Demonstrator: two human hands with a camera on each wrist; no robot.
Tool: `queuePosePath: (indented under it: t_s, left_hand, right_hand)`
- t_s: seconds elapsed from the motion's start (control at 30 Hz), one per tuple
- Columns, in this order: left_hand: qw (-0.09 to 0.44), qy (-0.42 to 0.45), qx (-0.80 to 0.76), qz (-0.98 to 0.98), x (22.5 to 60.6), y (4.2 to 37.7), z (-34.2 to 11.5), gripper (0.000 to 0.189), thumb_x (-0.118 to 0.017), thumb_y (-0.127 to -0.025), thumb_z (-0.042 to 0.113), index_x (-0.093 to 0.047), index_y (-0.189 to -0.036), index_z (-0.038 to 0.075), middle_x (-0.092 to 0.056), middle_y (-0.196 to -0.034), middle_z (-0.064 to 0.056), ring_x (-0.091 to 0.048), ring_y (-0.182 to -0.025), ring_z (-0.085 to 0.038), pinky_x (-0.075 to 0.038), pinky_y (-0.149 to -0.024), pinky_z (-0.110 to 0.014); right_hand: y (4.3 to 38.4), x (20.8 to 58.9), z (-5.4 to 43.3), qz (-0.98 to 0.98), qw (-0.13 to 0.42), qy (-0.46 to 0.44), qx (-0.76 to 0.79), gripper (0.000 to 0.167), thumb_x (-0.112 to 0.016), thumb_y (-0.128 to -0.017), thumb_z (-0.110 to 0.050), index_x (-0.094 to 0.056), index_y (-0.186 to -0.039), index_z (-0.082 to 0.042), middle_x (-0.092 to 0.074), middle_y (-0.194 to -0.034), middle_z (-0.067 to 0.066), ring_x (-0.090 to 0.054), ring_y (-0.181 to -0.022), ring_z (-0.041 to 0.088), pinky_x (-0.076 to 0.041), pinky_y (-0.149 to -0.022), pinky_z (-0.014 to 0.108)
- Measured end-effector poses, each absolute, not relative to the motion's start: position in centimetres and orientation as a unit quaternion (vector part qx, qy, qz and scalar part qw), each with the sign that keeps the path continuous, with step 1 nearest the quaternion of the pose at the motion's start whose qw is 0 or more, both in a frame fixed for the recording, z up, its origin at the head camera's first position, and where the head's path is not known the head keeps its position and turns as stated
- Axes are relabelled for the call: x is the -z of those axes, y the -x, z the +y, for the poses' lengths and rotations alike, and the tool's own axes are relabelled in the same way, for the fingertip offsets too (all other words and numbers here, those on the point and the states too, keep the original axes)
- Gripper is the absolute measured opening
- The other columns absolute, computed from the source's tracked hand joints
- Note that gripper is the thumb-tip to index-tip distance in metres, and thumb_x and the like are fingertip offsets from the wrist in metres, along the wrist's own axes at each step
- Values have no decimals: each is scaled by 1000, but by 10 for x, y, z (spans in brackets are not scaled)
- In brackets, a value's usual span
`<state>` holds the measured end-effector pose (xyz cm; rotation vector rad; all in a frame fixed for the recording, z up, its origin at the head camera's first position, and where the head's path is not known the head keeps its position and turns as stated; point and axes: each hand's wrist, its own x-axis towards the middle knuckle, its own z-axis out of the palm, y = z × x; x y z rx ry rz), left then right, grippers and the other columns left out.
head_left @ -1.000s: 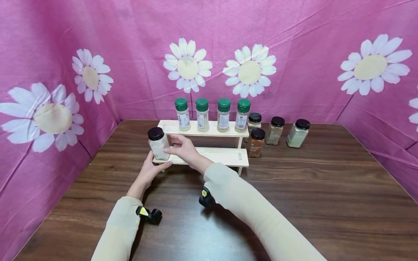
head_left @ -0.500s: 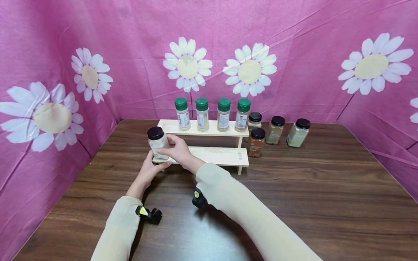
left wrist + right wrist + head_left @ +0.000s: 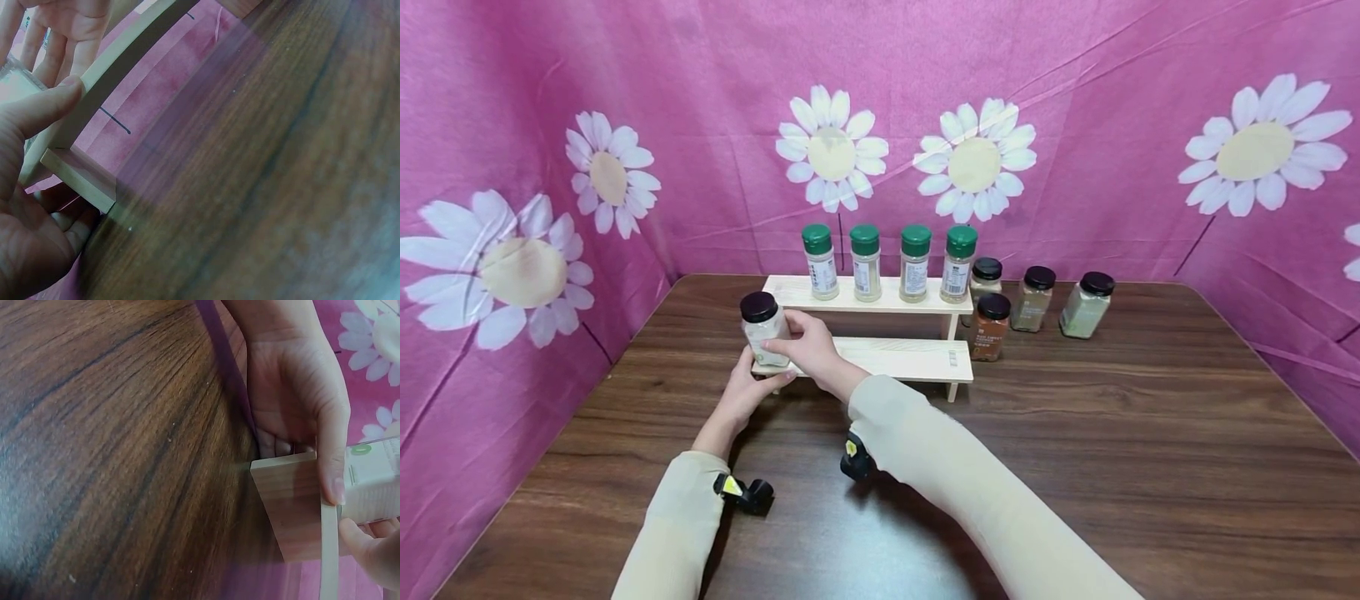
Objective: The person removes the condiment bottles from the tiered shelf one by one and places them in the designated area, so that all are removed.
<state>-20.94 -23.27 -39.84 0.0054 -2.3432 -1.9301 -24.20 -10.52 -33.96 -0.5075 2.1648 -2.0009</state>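
Observation:
A clear spice jar (image 3: 763,335) with a black lid and pale contents stands upright at the left end of the lower tier of a two-tier wooden rack (image 3: 898,358). My right hand (image 3: 817,350) holds this jar from its right side, thumb across the front. At the rack's left end my left hand (image 3: 747,395) grips the lower tier, its thumb (image 3: 331,469) along the front edge in the right wrist view. The left wrist view has its other fingers (image 3: 72,222) down by the rack's leg, partly hidden.
Several green-capped bottles (image 3: 914,262) line the upper tier. Right of the rack, on the brown table (image 3: 1112,467), stand a red-brown spice jar (image 3: 989,329) and other black-lidded jars (image 3: 1084,307). A pink flowered cloth (image 3: 895,67) hangs behind.
My right hand has moved slightly left and its thumb has come further across the front of the spice jar. My left hand keeps its place on the rack.

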Motion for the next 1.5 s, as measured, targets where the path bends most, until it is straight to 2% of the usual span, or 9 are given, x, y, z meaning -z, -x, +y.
queuePosePath:
  t_s: [0.27, 0.47, 0.67, 0.8, 0.97, 1.2, 1.5]
  left_hand:
    - [50, 0, 639, -767, 400, 210, -231, 68, -66, -73, 4, -27, -129, 7, -36, -123, -14, -35, -106, -23, -27, -87, -34]
    - [50, 3, 634, -772, 399, 210, -231, 71, -67, -74, 7, -25, -131, 8, -33, -127, -13, -31, -110, -23, -23, -90, -36]
    - [50, 9, 637, -769, 399, 211, -232, 73, -67, -74, 6, -23, -132, 10, -35, -125, -12, -35, -105, -22, -29, -84, -34]
    - [49, 7, 636, -770, 394, 208, -232, 74, -67, -73, 5, -23, -133, 10, -36, -124, -13, -33, -107, -23, -26, -86, -34]
    - [48, 9, 633, -772, 382, 201, -226, 73, -64, -74, 1, -21, -133, 4, -35, -125, -19, -31, -109, -27, -21, -90, -37]
    - [51, 4, 628, -776, 399, 209, -233, 80, -68, -72, 5, -18, -135, 5, -35, -124, -15, -34, -106, -23, -24, -89, -33]
    - [44, 1, 627, -778, 399, 209, -234, 82, -67, -73, 6, -14, -136, 4, -28, -130, -16, -29, -111, -24, -20, -92, -35]
  right_hand:
    - [239, 339, -101, 708, 87, 172, 680, 43, -70, -71, -4, -57, -111, -6, -61, -95, 4, -54, -82, 9, -41, -73, 20]
    - [238, 339, -95, 708, 83, 185, 677, 42, -71, -69, -3, -58, -109, -7, -62, -92, 2, -55, -81, 9, -41, -74, 21]
    - [239, 336, -86, 706, 84, 194, 676, 44, -70, -69, -2, -57, -111, -5, -62, -95, 6, -55, -83, 11, -41, -74, 21]
    - [239, 332, -79, 703, 94, 196, 677, 45, -70, -70, -2, -56, -112, -4, -61, -98, 9, -54, -87, 15, -40, -75, 21]
    - [237, 328, -69, 704, 104, 197, 674, 45, -69, -71, -3, -56, -113, -4, -60, -102, 10, -54, -90, 16, -40, -76, 22]
    - [232, 322, -53, 714, 113, 192, 664, 45, -69, -71, -4, -56, -114, -6, -59, -104, 6, -53, -92, 13, -39, -79, 23]
    - [225, 317, -27, 719, 123, 203, 653, 45, -69, -72, -6, -55, -115, -7, -59, -103, 7, -53, -93, 15, -40, -80, 26]
